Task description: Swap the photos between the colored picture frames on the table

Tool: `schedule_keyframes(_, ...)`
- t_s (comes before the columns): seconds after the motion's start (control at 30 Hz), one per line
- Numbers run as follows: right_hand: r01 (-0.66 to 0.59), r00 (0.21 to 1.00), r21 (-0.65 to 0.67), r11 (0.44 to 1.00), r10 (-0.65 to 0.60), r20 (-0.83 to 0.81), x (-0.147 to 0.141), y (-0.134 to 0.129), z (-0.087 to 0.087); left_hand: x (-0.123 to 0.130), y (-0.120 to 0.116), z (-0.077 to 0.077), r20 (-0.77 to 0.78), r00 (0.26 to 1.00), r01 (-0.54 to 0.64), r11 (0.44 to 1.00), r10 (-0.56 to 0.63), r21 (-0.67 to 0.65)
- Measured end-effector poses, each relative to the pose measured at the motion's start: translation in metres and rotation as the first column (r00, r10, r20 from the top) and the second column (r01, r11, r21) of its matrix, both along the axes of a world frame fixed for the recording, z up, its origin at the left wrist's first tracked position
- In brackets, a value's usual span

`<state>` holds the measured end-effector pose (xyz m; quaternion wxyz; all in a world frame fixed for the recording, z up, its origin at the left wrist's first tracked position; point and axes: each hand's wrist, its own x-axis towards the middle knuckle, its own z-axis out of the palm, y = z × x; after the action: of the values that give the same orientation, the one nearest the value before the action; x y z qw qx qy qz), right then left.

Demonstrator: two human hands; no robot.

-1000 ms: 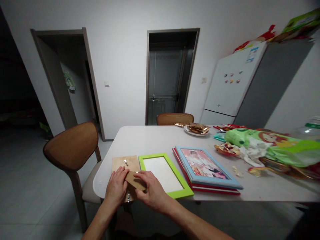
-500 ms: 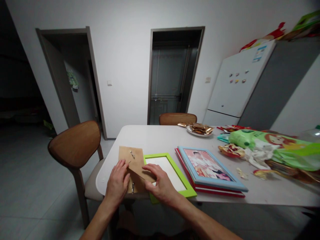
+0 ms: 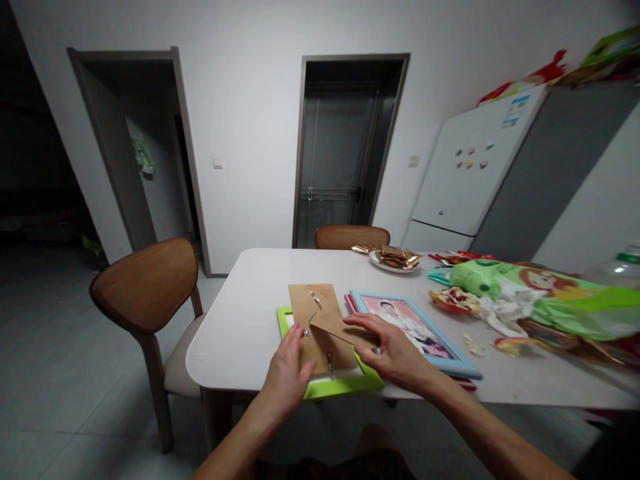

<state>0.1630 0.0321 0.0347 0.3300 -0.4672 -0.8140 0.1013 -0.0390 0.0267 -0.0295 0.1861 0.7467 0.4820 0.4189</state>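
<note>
A brown picture-frame backing board, with metal clips and a fold-out stand leg, lies tilted over a lime-green picture frame. My left hand grips the board's left edge, thumb and fingers partly on its face. My right hand pinches the raised stand leg between thumb and fingers. Beneath the board a little of the frame's white inside shows. To the right, partly behind my right hand, a light-blue framed picture rests on red frames.
A plate of gold-wrapped packets stands at the back of the white table. To the right are an opened pomegranate, crumpled tissue and a green package. Wooden chairs flank the table.
Both hands have moved right with the backing board, which has gone from the left of the green frame to over it. The green frame's white inside is now mostly covered.
</note>
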Motion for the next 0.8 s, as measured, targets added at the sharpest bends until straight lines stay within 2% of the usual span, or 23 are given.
schedule_keyframes(0.1,0.012,1.0,-0.071,0.997,-0.011,0.016,0.01,0.004,-0.02,0.013,0.002,-0.015,-0.108,0.994,0.025,0.994,-0.037,-0.105)
schedule_keyframes(0.23,0.008,1.0,-0.118,0.993,-0.006,0.013,0.009,0.014,-0.036,0.019,0.001,-0.024,-0.227,0.972,0.028,0.989,-0.061,-0.146)
schedule_keyframes(0.37,0.054,0.996,-0.097,0.994,-0.046,0.078,0.003,0.023,-0.04,0.018,-0.003,-0.023,-0.331,0.937,0.068,0.987,-0.114,-0.147)
schedule_keyframes(0.43,0.027,0.99,-0.104,0.994,-0.013,0.137,0.001,0.021,-0.037,0.014,-0.005,-0.022,-0.364,0.92,0.102,0.984,-0.149,-0.144)
schedule_keyframes(0.53,-0.076,0.976,-0.159,0.984,0.106,0.189,-0.003,0.013,-0.028,0.002,-0.005,-0.027,-0.329,0.934,0.102,0.986,-0.14,-0.131)
schedule_keyframes(0.63,-0.113,0.966,-0.19,0.975,0.153,0.21,-0.009,0.008,-0.025,-0.012,-0.002,-0.033,-0.241,0.961,0.098,0.984,-0.132,-0.148)
schedule_keyframes(0.7,-0.09,0.969,-0.158,0.983,0.123,0.214,-0.014,0.009,-0.032,-0.019,0.0,-0.034,-0.236,0.959,0.123,0.98,-0.158,-0.158)
schedule_keyframes(0.8,-0.05,0.977,-0.089,0.995,0.067,0.203,-0.022,0.012,-0.05,-0.024,0.0,-0.029,-0.291,0.943,0.119,0.981,-0.16,-0.156)
